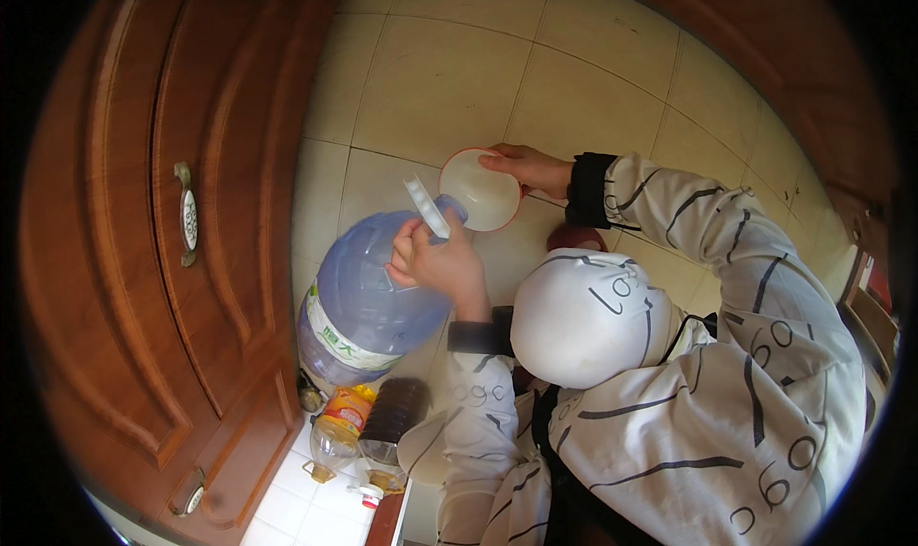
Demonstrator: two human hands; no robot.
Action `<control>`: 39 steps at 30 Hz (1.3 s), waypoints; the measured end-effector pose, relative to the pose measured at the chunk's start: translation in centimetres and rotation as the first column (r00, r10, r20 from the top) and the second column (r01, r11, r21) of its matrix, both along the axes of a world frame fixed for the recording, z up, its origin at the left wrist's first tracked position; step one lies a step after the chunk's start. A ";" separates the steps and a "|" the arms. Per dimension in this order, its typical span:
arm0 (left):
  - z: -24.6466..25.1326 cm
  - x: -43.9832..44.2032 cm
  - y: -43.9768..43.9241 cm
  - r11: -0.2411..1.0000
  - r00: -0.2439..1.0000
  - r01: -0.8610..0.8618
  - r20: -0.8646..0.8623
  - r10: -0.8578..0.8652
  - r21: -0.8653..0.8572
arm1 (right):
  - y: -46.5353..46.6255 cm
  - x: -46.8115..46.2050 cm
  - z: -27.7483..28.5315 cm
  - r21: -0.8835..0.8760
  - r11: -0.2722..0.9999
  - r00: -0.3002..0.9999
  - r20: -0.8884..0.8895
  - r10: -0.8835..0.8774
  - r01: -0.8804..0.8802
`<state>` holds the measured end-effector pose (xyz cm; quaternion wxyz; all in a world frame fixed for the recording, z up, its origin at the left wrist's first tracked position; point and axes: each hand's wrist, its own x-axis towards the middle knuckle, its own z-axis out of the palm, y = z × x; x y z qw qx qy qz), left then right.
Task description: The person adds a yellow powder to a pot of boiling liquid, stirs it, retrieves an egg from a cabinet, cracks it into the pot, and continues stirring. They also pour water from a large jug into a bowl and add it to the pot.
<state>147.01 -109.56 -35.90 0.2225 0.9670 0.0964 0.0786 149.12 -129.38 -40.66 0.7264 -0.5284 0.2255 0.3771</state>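
Note:
A large blue-tinted plastic water jug (373,281) is tilted, its neck (452,205) toward a white bowl with a red rim (477,194). My left hand (445,259) grips the jug near its neck. A white ridged plastic strip (428,207), possibly a carrying handle, shows beside those fingers. My right hand (527,167) holds the bowl by its far right rim, thumb inside. The bowl's mouth faces the jug's opening and me. Whether liquid is flowing cannot be made out.
Wooden cabinet doors (237,187) with ornate handles rise at the left. Beige floor tiles (459,80) lie beneath. Near the jug's base are an oil bottle with an orange label (344,417) and a bottle of dark liquid (393,410). My white-clad knee (581,316) is close to both hands.

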 end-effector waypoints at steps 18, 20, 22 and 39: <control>-0.4 0.3 -0.4 0.999 0.999 0.036 -0.032 -0.035 0.027 | -0.3 -0.8 -2.2 0.016 0.999 0.997 0.059 -0.049 0.049; -0.3 0.3 -0.1 0.999 0.999 0.047 -0.004 -0.047 0.012 | -0.2 -0.8 -2.0 0.019 0.998 0.997 0.061 -0.053 0.051; -0.3 0.3 -0.1 0.999 0.999 0.047 -0.005 -0.047 0.013 | -0.1 -0.8 -2.0 0.000 0.999 0.997 0.057 -0.049 0.049; -1.1 -1.0 -1.1 1.000 0.999 0.029 -0.043 -0.028 0.010 | -0.6 -1.5 -2.3 -0.032 0.999 1.000 0.014 0.002 -0.001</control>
